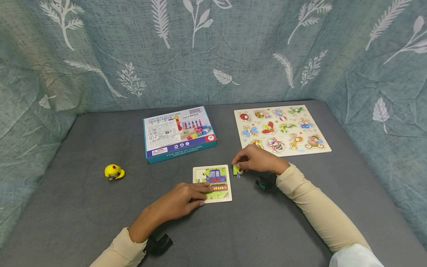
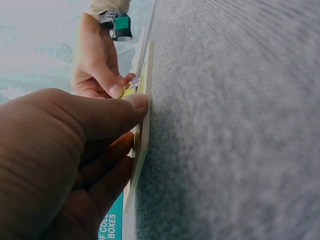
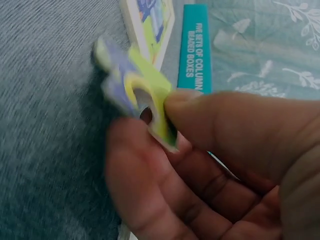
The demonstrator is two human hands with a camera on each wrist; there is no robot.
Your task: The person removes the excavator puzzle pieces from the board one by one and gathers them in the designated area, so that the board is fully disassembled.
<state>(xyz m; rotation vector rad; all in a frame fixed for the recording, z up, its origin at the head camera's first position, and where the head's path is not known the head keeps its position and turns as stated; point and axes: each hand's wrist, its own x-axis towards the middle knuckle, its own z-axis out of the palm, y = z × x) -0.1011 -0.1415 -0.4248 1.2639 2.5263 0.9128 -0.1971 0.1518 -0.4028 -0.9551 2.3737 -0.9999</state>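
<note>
A small square jigsaw puzzle [image 1: 218,181] with a pale wooden frame shows a purple vehicle on green, with a bare gap at its upper left corner. My left hand [image 1: 180,200] rests on its left and lower part, fingers extended over the pieces; in the left wrist view the thumb [image 2: 117,112] lies at the board's near edge. Just right of the board, my right hand [image 1: 258,159] pinches a green and purple jigsaw piece [image 1: 237,170] between thumb and fingers. The right wrist view shows this piece [image 3: 155,75] held tilted, its cut-out edge facing the fingers.
Behind the puzzle lies a teal and white bead toy box [image 1: 180,133]. A wooden insect puzzle board [image 1: 283,129] lies at the back right, beyond my right hand. A yellow toy figure [image 1: 114,171] sits at the left. A patterned curtain [image 1: 200,66] closes off the back.
</note>
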